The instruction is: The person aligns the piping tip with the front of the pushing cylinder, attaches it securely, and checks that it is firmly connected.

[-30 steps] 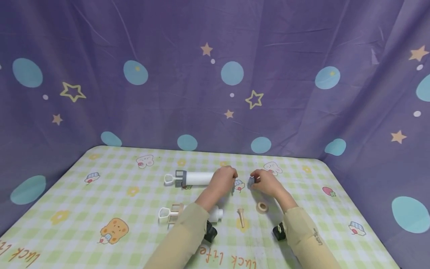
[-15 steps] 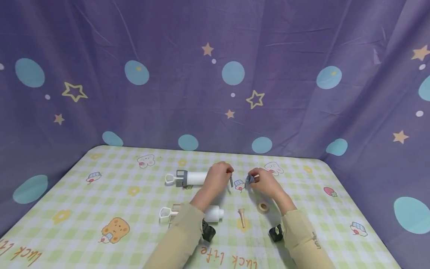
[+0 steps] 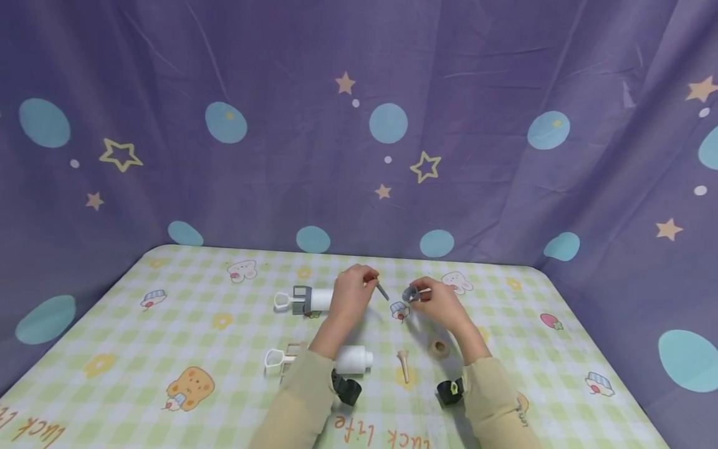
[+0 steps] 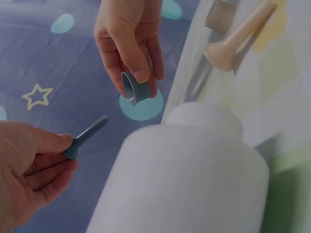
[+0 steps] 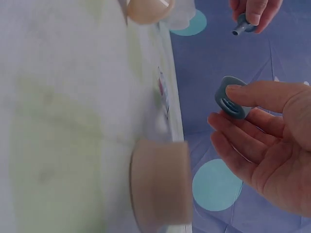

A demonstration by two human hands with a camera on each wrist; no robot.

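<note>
My left hand pinches a narrow grey-blue nozzle by its flared end, and its thin tip points toward the right hand. In my right hand, thumb and fingers grip a short grey-blue screw ring with its opening turned to the left. Nozzle and ring are apart, held above the table. Behind the left forearm lies a white barrel with a grey collar and looped pull handle, its right part hidden by the hand. A second white barrel lies nearer, partly covered by the left sleeve.
A beige nozzle and a beige ring lie on the checked tablecloth between the forearms. Each wrist carries a black camera mount. A purple curtain hangs behind the table's far edge.
My left hand has moved left and up, tilting the nozzle from upright to slanted. The right hand has shifted slightly left and turned the ring so that its opening shows.
</note>
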